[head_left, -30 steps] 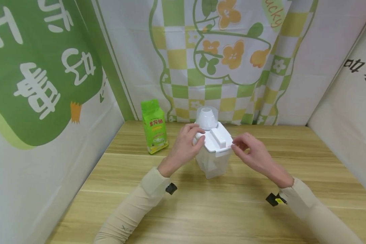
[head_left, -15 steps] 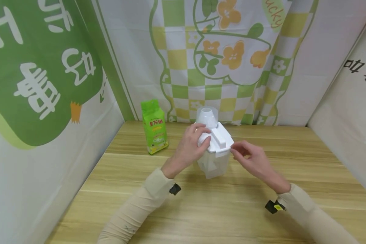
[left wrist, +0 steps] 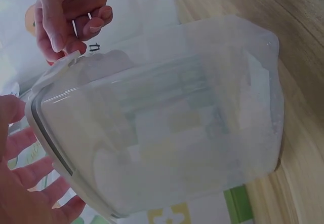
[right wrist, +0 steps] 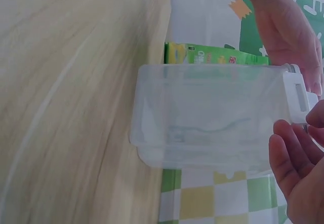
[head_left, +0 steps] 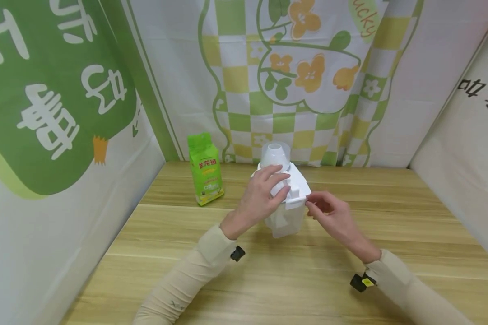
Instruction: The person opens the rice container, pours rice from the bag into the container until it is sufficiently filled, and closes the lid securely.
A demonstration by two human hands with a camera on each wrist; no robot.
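A translucent storage container (head_left: 284, 221) with a white lid (head_left: 299, 178) stands upright on the table. A clear upside-down cup (head_left: 275, 155) sits at the back of the lid. My left hand (head_left: 260, 196) lies over the lid's left side with fingers spread and loosely bent; in the left wrist view these fingers (left wrist: 35, 176) reach along the lid's rim. At the lid's front right corner, my right hand (head_left: 333, 214) pinches the edge beside the white front latch (right wrist: 298, 98) between thumb and fingers. The fingertips partly hide that edge in the right wrist view.
A green and yellow package (head_left: 207, 171) stands upright on the wooden table (head_left: 268, 280), left of the container. Behind the table hangs a checked, flowered cloth (head_left: 264, 104). Printed cloth walls stand at left and right.
My left hand has slid to the right across the lid, covering more of it. My right hand has moved slightly down and left along the lid's front corner. The container stays in place.
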